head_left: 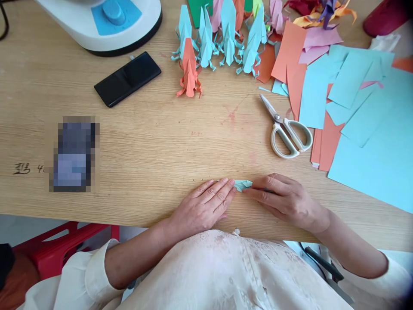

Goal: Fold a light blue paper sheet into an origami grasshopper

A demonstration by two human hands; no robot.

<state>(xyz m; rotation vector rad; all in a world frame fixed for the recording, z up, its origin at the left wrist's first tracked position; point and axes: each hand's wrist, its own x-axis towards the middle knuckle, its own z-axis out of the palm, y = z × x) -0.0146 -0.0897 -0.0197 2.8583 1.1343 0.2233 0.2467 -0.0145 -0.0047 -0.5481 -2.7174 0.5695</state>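
A small folded piece of light blue paper [242,185] lies on the table close to my body. My left hand [211,200] rests flat over its left end, fingers stretched out, hiding that part. At the other end my right hand [287,199] pinches the paper between thumb and fingers. A dark thin shape shows by the right fingers, too small to name. White-handled scissors [290,129] lie beyond my right hand, blades slightly apart.
Folded blue paper insects [228,34] and an orange one [189,71] stand at the back. Blue sheets [380,159] and orange strips [329,142] cover the right side. A black phone [127,79], a blurred-out device [74,155] and a white lamp base [97,26] are at left.
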